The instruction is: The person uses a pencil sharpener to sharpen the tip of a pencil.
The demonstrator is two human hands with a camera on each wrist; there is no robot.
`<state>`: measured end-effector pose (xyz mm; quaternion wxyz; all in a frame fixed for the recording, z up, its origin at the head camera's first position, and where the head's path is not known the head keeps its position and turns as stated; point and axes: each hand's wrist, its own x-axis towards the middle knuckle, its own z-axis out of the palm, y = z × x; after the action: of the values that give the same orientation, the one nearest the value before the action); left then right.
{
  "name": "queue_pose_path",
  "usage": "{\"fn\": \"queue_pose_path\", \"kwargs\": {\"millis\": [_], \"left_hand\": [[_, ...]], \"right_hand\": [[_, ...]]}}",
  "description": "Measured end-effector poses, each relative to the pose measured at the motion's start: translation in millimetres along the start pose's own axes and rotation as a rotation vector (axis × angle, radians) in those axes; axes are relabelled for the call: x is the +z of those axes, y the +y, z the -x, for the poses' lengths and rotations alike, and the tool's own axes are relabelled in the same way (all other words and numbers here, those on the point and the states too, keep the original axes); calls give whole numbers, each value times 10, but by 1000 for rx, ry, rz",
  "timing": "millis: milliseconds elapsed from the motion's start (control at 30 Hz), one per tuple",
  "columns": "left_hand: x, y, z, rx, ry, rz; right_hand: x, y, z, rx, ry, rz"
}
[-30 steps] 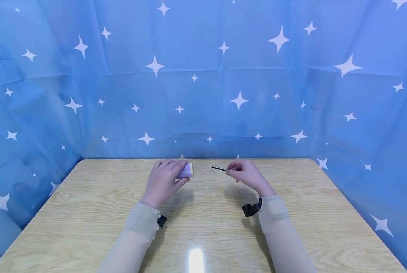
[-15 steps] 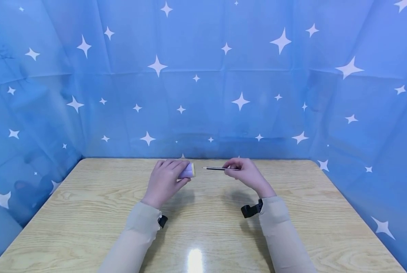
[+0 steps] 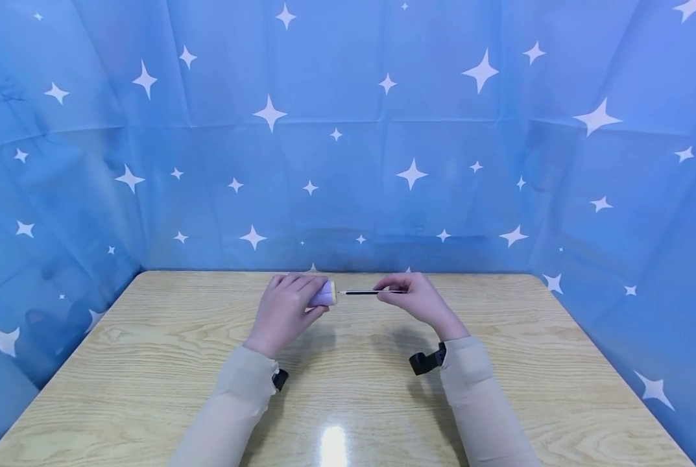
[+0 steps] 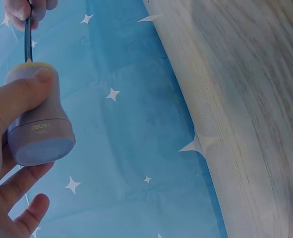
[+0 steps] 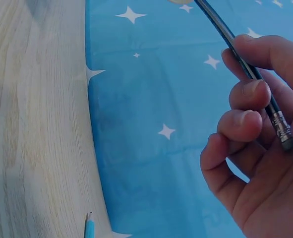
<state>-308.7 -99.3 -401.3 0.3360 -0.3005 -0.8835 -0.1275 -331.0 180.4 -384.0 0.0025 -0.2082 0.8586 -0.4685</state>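
My left hand (image 3: 286,310) grips a lilac pencil sharpener (image 4: 39,126) with a yellow top, thumb along its side. Its yellow end (image 3: 333,292) faces right, and its blunt base with printed lettering shows in the left wrist view. A dark striped pencil (image 3: 360,292) is pinched between the thumb and fingers of my right hand (image 3: 414,299). Held level, the pencil has its sharpened tip right at the sharpener's yellow end. Toward the palm, the right wrist view shows the pencil's metal ferrule and dark eraser (image 5: 287,144). Both hands are raised above the table.
The wood-grain table (image 3: 348,389) spreads below both hands. A blue curtain (image 3: 348,162) with white stars rises behind it and at both sides. At the bottom of the right wrist view shows a light-blue pencil (image 5: 89,228), point up in the frame.
The right hand has moved a little left and levelled the pencil, bringing its tip up to the sharpener. The left hand with the sharpener has shifted slightly right.
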Motion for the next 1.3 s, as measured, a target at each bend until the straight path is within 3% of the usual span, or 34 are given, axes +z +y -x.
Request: {"fn": "queue_pose_path", "kwargs": {"millis": [633, 1300], "left_hand": [[1, 53, -15, 37, -7, -5], [-16, 47, -21, 89, 31, -19]], "right_hand": [[168, 9, -51, -94, -5, 10], [314, -50, -71, -87, -36, 11]]}}
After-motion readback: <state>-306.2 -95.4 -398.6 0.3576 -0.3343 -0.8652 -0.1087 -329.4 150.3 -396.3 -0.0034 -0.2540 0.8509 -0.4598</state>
